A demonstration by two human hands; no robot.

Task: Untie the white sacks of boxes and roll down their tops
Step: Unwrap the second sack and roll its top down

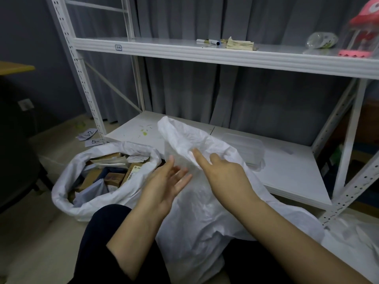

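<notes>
The right hand [222, 170] pinches the raised top of the sack [196, 201]; the left hand [168, 181], fingers spread, lies against it. Left of that hand, a rolled-down sack [67, 181] shows boxes [114, 178].

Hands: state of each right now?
Left hand: open, fingers straight, beside the white sack.
Right hand: gripping the sack's raised top edge.

Two white woven sacks on the floor in front of the shelving. The left sack [67, 189] is already open, its top rolled down into a thick rim, with brown cardboard boxes [114, 177] showing inside. The near sack [196, 222] sits right beside it, taller and crumpled, its loose top [180, 136] sticking up and flopping toward the right.
</notes>
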